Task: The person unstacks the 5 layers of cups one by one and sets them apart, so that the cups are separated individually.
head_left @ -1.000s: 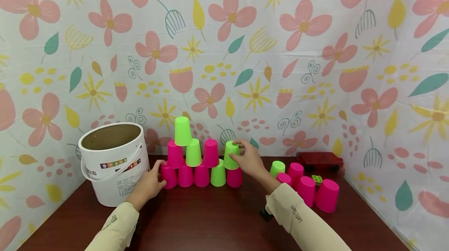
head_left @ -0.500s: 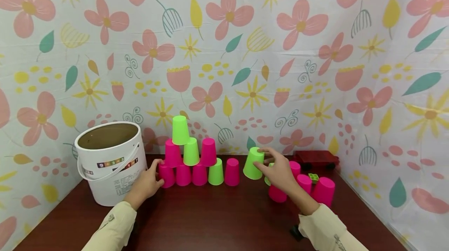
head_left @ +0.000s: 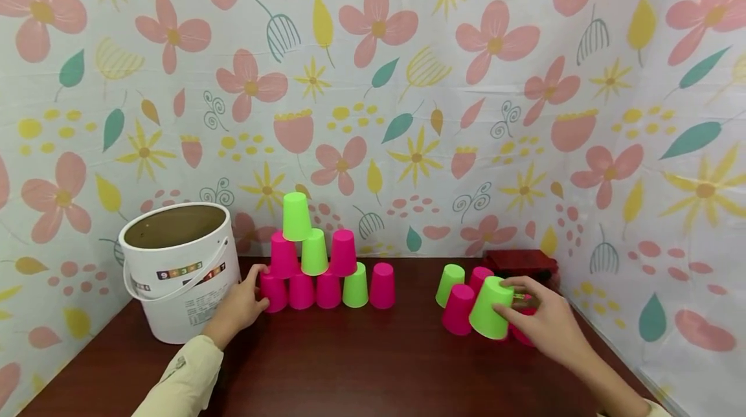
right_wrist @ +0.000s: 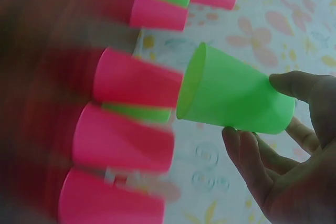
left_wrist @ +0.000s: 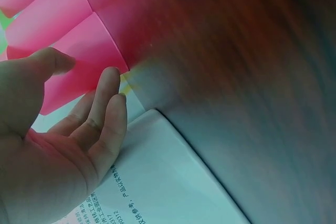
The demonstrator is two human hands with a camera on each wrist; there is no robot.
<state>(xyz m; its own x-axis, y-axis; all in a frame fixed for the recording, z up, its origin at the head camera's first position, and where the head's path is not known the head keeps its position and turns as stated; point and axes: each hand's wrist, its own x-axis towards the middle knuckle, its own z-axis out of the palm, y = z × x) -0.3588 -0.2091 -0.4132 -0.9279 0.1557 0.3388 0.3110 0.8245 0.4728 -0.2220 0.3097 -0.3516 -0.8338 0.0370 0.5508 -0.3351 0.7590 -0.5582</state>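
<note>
My right hand (head_left: 550,323) pinches a green cup (head_left: 491,310) between thumb and fingers. This cup is upside down, raised beside several other cups at the right; in the right wrist view its open rim faces left. My left hand (head_left: 241,304) is at the left end of a cup stack, its thumb by the leftmost bottom pink cup (head_left: 274,294) and its fingers extended along the cup's side. Upside-down cups form the stack: a bottom row of pink ones with one green cup (head_left: 355,286), a shorter second row, and a green cup (head_left: 296,217) on top.
A white bucket (head_left: 175,287) with a handle stands left of the stack, close to my left hand. At the right are a green cup (head_left: 450,284), a pink cup (head_left: 458,310) and more pink ones partly hidden. A red toy vehicle (head_left: 520,263) sits behind them.
My right hand has lifted the green cup off the second row's right end and carried it right, over to the loose cups. My left hand has stayed by the stack.
</note>
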